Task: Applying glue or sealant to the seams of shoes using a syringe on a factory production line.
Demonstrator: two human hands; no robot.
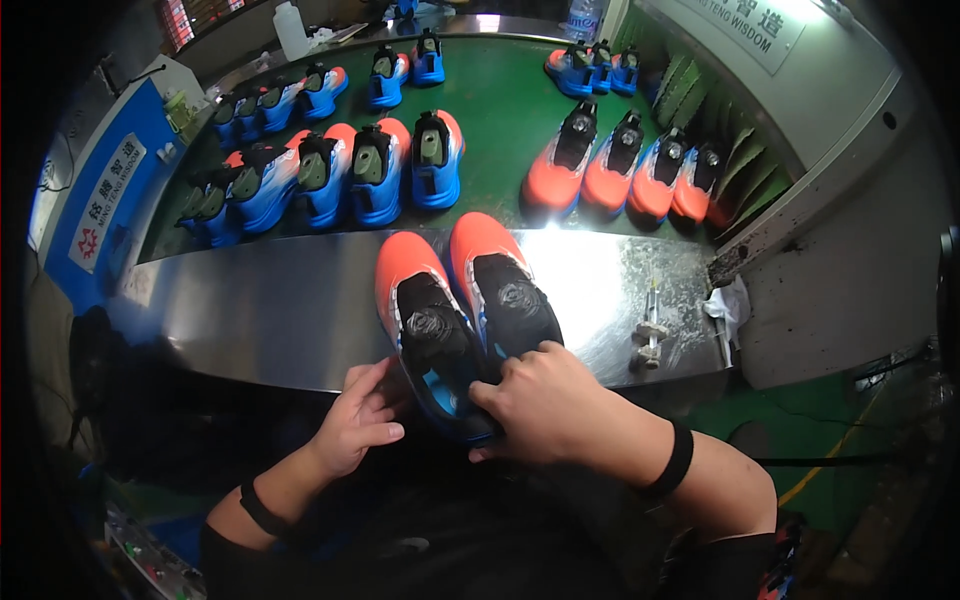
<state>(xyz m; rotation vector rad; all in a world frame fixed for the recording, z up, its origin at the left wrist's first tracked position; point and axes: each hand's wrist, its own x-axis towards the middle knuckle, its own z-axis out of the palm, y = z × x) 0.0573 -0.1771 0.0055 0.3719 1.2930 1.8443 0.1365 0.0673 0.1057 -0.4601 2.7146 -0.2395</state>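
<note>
Two sneakers with coral toes, black tongues and blue lower parts lie side by side at the steel table's near edge, toes pointing away from me. My right hand [545, 405] is closed at the heel end of the pair, gripping the left sneaker [412, 268] at its collar. Its knuckles lie against the opening of the right sneaker [487, 240]. A light-blue insole shows inside the left sneaker. Beside that shoe's left flank, my left hand [360, 415] has its thumb and fingers apart and holds nothing. Whether its fingertips touch the shoe is unclear.
Beyond the steel table [270, 300] runs a green surface [490, 130] bearing rows of similar sneakers. A grey machine housing [850, 200] with hanging green strips stands at right. A metal fitting [650, 335] and white cloth [730, 305] are on the table's right; a blue panel [115, 190] stands left.
</note>
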